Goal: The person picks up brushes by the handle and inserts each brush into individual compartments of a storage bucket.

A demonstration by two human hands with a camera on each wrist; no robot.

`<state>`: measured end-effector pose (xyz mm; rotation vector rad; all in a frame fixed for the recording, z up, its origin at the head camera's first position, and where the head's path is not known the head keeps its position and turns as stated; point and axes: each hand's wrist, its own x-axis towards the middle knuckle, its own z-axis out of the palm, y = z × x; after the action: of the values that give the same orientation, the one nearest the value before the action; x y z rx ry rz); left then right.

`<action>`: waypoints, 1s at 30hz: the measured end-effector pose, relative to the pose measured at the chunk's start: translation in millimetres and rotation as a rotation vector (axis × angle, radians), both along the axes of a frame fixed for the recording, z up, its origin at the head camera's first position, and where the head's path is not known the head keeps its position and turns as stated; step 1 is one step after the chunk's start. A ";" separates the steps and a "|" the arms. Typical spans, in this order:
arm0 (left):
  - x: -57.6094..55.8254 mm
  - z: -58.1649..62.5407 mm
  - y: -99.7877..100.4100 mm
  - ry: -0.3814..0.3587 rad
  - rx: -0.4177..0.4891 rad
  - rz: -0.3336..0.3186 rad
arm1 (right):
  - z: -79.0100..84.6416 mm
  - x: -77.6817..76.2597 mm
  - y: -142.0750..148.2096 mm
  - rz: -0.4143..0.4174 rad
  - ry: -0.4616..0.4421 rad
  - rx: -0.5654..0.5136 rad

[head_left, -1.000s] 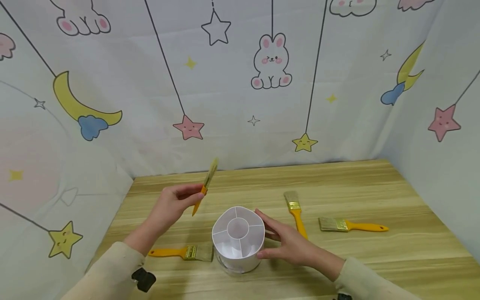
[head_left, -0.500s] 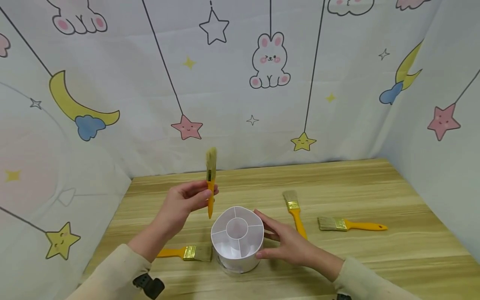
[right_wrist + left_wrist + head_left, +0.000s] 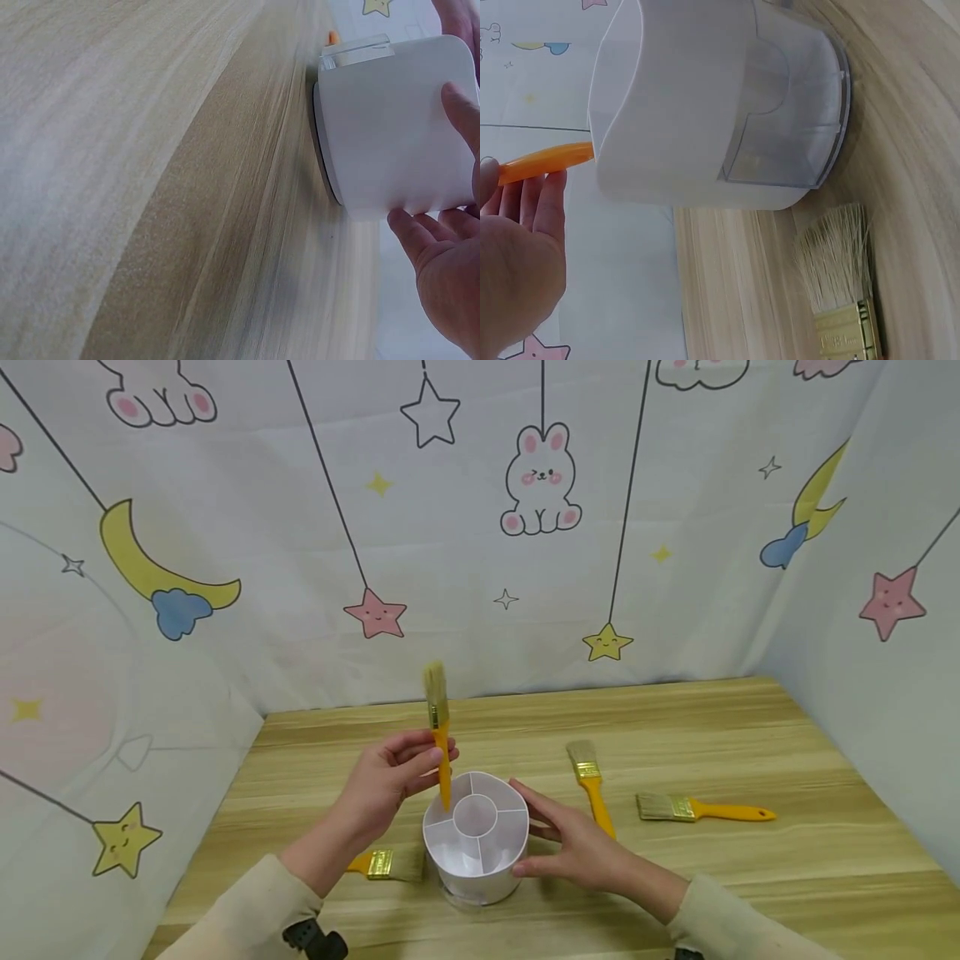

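Note:
My left hand pinches a paintbrush by its orange handle. The brush stands almost upright, bristles up, and the handle's lower end overlaps the back-left compartment of a white desk organizer. From the left wrist view, the handle tip is right at the organizer's rim, partly hidden behind it. Round compartment in the middle, divided ones about it, a clear drawer low on the front: that is how the organizer looks. My right hand holds its right side between thumb and fingers, as the right wrist view also has it.
A paintbrush lies left of the organizer, its handle partly behind my left wrist. Two more paintbrushes, one angled and one lying sideways, are to the right on the wooden table. A patterned white curtain stands behind.
My left hand has moved right and turned the paintbrush from slanted to nearly upright, then lowered its handle end to the organizer. The right hand and organizer have stayed put.

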<state>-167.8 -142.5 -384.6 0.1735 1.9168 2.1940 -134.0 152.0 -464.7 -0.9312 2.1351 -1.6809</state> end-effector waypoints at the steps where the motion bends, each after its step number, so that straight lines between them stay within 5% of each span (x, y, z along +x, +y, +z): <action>1: 0.4 -0.7 0.5 -0.005 0.007 0.001 | 0.1 0.0 -0.1 0.000 0.000 0.001; 20: 8.3 -5.4 -6.0 -0.043 -0.151 -0.141 | 2.1 0.1 0.1 -0.014 -0.032 0.028; 30: 6.3 5.9 -12.1 0.023 -0.368 -0.218 | 0.9 -0.7 0.2 -0.017 -0.011 0.030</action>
<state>-161.5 -154.5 -378.7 0.3266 2.1583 1.6787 -134.7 152.2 -463.8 -0.8963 2.1607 -1.6533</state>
